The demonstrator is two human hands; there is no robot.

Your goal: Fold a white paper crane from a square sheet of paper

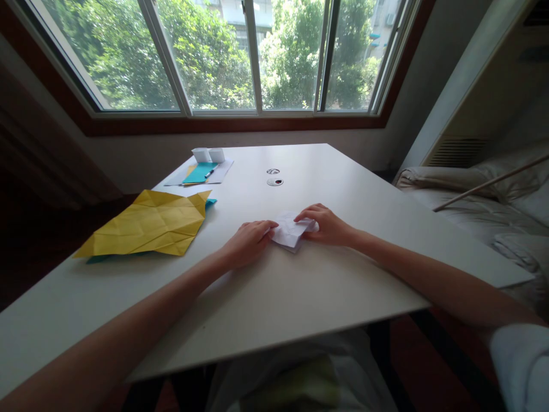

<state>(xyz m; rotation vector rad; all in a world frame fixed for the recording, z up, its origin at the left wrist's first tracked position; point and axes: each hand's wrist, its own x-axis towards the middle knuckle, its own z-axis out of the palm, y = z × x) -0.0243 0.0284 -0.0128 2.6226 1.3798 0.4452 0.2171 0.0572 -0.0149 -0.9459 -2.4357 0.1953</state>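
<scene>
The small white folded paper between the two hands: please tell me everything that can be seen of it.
The small white folded paper looks like thin, creased sheet paper, folded into a compact, roughly angular packet of several layers. It lies flat on the white table, near the middle, toward the front edge. The left hand touches its left side with the fingertips, and the right hand presses on its right part from above, covering that edge. Its underside and exact shape are hidden.

Two hands, one white folded paper, two white cups
</scene>
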